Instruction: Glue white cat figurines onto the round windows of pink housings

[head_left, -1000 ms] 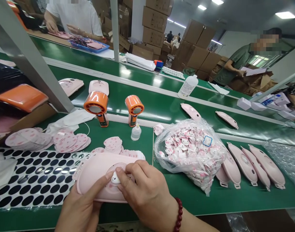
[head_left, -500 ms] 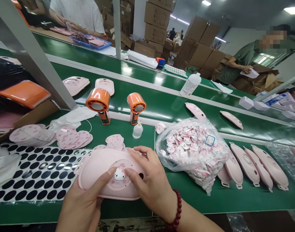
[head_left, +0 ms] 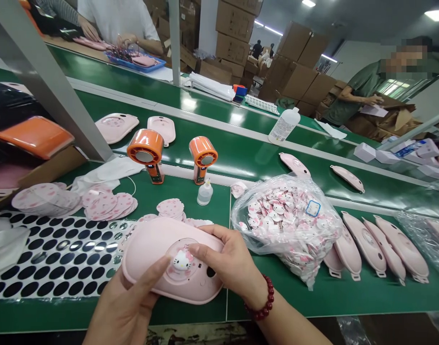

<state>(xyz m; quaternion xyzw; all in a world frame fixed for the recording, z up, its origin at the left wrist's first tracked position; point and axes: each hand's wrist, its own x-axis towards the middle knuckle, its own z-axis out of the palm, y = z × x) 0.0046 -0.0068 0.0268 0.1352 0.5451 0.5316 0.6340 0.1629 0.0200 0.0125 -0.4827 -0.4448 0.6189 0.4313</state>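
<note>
Pale pink oval plastic housing (head_left: 151, 244), held just above green conveyor bench (head_left: 190, 314), with small white Hello Kitty figure (head_left: 181, 261) on round clear disc (head_left: 171, 270) and dark hole (head_left: 211, 271) beside it. Left hand (head_left: 124, 306) under housing, thumb (head_left: 155, 273) up near figure. Right hand (head_left: 230, 263) on top, fingers (head_left: 205, 249) together, pressing lightly. Compared with earlier frame, housing a little more turned clockwise, dark hole better visible.

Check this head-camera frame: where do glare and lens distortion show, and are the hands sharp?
Head view: ceiling lights leave white glare streaks on the green conveyor belt and shine on the plastic bag; the wide lens makes the grey post slant steeply; the left hand and right hand on the pink case look sharp.
</note>
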